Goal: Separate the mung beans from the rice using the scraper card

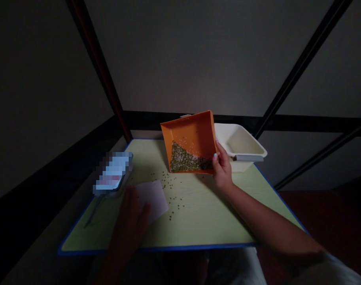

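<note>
Your right hand (pixel 223 170) grips the orange box (pixel 198 130) by its nearest wall: sound hold, though grains (pixel 183 160) may slide; half-curled left hand (pixel 129 219) holds a card (pixel 155 198).

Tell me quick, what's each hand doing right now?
Left hand: on the pale card; can't tell if it's gripping.
Right hand: closed on the side of the orange tray.

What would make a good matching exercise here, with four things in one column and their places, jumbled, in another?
1. Orange tray
2. White card
3. White tub
4. Lit screen

A. Touched by the left hand
B. Near the left edge of the table
C. Held in the right hand
D. Just beyond the right hand

Pairs: 1-C, 2-A, 3-D, 4-B
</note>
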### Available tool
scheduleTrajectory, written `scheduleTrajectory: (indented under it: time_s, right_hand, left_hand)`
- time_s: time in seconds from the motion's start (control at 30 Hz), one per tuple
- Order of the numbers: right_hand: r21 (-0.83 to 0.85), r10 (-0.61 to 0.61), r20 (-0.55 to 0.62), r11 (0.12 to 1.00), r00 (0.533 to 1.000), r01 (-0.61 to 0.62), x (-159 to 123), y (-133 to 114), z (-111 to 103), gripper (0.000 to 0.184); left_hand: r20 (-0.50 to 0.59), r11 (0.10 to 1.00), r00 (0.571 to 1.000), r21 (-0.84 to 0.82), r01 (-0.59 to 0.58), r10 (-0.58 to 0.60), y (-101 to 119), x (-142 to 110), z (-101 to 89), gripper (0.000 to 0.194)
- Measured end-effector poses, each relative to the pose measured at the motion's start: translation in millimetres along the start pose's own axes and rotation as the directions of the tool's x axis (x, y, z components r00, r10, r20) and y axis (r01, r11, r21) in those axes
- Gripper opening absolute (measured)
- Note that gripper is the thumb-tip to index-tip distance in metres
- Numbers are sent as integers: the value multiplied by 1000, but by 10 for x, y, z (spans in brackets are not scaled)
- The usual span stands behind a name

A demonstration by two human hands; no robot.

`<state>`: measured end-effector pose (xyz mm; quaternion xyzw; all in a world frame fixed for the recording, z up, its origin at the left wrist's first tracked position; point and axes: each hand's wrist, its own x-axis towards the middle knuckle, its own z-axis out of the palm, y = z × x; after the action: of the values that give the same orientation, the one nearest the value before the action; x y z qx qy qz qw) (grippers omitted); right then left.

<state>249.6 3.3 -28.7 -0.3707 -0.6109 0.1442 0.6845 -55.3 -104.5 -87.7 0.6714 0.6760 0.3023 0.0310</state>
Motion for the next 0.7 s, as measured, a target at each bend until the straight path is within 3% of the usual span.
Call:
scheduleTrajectory:
  time_s: [0.23,0.43,0.7]
  right_hand:
    - [-70,-74,-7,995,997,73,-6,34,22,49]
    - [-76,-56,-12,996,998,55,-15,32,36,49]
    - [-116,-51,-1,992,999,51,-14,-9,29,51]
  left_hand:
    - [152,997,986,37,62,-67,150,16,37,94]
    - [261,994,961,92,65,-87,195,19,-19,109]
    - [286,988,952,132,77,-113,197,28,-15,114]
